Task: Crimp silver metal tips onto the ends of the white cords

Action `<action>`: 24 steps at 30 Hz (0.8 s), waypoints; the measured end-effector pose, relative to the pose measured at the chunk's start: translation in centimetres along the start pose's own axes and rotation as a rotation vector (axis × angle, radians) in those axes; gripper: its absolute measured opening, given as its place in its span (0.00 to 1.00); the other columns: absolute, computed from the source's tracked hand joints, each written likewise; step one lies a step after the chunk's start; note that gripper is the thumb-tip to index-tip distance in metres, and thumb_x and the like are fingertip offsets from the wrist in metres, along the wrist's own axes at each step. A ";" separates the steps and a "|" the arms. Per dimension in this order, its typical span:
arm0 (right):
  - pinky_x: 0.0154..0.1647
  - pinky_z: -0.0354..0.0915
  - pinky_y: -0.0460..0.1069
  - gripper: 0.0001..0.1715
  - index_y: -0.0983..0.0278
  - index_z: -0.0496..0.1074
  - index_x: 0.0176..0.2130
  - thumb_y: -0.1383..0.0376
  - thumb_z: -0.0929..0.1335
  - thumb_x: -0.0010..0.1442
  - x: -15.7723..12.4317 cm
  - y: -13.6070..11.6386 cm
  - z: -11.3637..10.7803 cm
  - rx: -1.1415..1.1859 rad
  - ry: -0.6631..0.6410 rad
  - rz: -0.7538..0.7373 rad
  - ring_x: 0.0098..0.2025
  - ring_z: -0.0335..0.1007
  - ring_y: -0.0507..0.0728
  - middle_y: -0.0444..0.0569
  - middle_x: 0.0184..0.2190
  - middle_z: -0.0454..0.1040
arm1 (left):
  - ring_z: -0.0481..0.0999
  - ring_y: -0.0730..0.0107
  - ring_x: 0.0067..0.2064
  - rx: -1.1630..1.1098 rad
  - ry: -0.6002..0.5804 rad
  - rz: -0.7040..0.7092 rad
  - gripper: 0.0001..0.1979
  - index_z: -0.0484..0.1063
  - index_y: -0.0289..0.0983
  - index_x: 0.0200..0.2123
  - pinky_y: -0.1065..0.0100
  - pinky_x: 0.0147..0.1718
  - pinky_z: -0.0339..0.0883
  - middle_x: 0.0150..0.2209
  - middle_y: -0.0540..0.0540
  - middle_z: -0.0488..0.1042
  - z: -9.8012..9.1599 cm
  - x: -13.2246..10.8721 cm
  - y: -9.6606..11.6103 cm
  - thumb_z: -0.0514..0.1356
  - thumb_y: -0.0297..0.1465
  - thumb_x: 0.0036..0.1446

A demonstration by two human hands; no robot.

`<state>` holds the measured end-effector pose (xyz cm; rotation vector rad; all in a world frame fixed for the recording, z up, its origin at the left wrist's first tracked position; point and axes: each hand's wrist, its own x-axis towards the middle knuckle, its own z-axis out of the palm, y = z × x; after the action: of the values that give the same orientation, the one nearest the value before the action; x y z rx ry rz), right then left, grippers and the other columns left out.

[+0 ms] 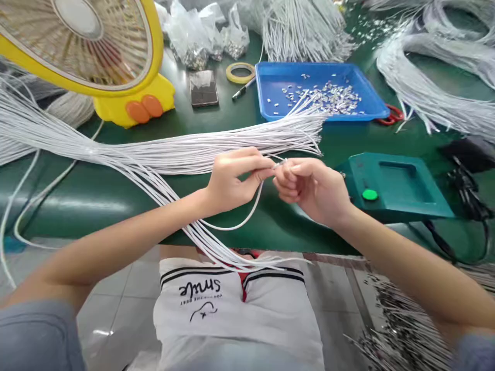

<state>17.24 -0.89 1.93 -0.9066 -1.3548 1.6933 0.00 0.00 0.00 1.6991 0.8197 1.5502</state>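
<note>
My left hand (234, 178) is closed in a pinch on a white cable (249, 216) close to its end, and the cable loops down below the fingers. My right hand (315, 190) meets it at the fingertips, pinching a small shiny metal piece (280, 164) at the cable's tip. Whether the piece sits on the cable or only touches it I cannot tell. Behind my hands a thick bundle of white cables (193, 152) lies across the table. Several cables from it (209, 247) hang over the front edge toward my lap.
A blue tray (266, 111) holds many small metal pieces. At right stands a green machine (359, 175) with a bright green button. A yellow fan (116, 111), phone (203, 90), tape roll (232, 78), pen (244, 88), red-handled tool (392, 116), plastic bags (193, 31) and coiled cables (410, 87) surround it.
</note>
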 end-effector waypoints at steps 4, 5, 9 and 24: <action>0.18 0.56 0.44 0.02 0.62 0.71 0.31 0.68 0.67 0.55 -0.2 0.8 -0.3 -0.454 0.321 -0.451 0.23 0.61 0.48 0.44 0.27 0.68 | 0.73 0.78 0.21 -0.252 -0.165 -0.412 0.13 0.77 0.32 0.26 0.77 0.19 0.67 0.23 0.49 0.75 0.2 -0.3 0.7 0.71 0.37 0.47; 0.19 0.58 0.45 0.06 0.61 0.73 0.36 0.68 0.68 0.55 -0.2 0.9 -0.4 -0.606 0.348 -0.542 0.25 0.64 0.49 0.45 0.31 0.71 | 0.73 0.78 0.21 -0.322 -0.202 -0.513 0.14 0.77 0.32 0.27 0.77 0.19 0.68 0.22 0.50 0.74 0.1 -0.3 0.8 0.71 0.38 0.46; 0.23 0.64 0.48 0.13 0.58 0.73 0.45 0.67 0.67 0.59 0.3 1.3 -1.3 -1.057 0.351 -0.780 0.29 0.68 0.51 0.48 0.39 0.75 | 0.73 0.79 0.21 -0.509 -0.256 -0.736 0.14 0.77 0.32 0.26 0.79 0.20 0.69 0.21 0.51 0.74 -0.1 0.0 0.7 0.74 0.35 0.43; 0.19 0.50 0.45 0.07 0.64 0.68 0.26 0.66 0.68 0.54 -0.5 0.1 0.1 -0.201 0.120 0.001 0.23 0.53 0.48 0.44 0.22 0.60 | 0.73 0.76 0.28 0.368 -0.159 0.223 0.04 0.78 0.37 0.29 0.73 0.26 0.64 0.26 0.49 0.74 -0.7 -0.9 -1.8 0.64 0.29 0.56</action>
<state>17.36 -1.34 1.92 -1.1040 -1.4611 1.4966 -0.74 0.29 -1.95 2.2143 0.8978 1.4458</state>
